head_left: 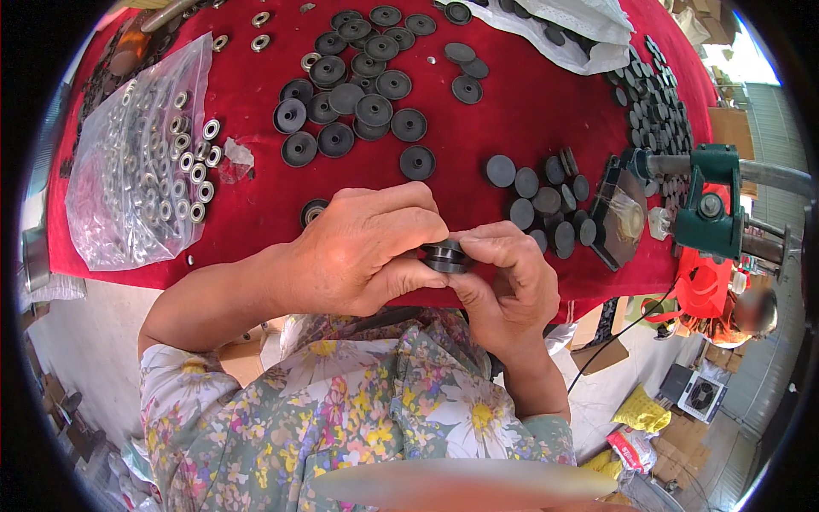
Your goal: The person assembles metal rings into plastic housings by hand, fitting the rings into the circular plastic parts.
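Observation:
Close to the table's near edge, my left hand (375,247) and my right hand (510,282) pinch a small black grooved wheel (445,256) between them, thumbs below and fingers above. Fingertips cover both of its sides. Just beyond my left hand lies a black disc with a metal bearing (313,212), partly hidden by the hand. Open black plastic discs (374,110) with centre hubs are heaped further away. To the right of them stands a group of wheels with smooth black faces (546,201).
Left on the red cloth (247,200) lies a clear plastic bag (128,171) of metal bearings, with loose bearings (198,173) beside it. At the right edge is a green metal clamp (711,203) on a pipe. Many black wheels (653,111) cover the far right, near a white sack (589,51).

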A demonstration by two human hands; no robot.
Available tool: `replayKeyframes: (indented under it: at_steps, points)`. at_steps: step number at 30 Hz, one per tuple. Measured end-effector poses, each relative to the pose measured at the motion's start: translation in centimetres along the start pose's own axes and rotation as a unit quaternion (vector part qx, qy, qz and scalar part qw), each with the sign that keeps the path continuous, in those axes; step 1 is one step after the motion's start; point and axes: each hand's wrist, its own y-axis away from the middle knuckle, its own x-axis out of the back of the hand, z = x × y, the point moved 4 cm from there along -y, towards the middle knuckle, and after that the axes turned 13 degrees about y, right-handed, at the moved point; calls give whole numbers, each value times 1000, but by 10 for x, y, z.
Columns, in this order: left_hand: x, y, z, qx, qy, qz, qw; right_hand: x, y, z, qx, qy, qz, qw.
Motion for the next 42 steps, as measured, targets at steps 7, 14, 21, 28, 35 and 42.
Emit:
replayKeyframes:
  at_steps: [7,14,21,28,35,42]
  points:
    - [0,1,5,1,-12,3,1000,0,3,-5,2,13,2,1000]
    - [-5,4,3,-37,4,-11,999,1,6,-12,8,45,-8,999]
    - [-4,1,4,10,33,5,999,1,5,-14,27,60,26,998]
    - [-4,0,10,-29,39,40,998,-2,6,-11,21,-23,39,999]
    - [-2,-7,12,-19,58,9,998,-2,4,-9,17,-9,46,999]
    - [4,-7,11,77,-10,-20,997,4,0,1,-15,49,44,998]
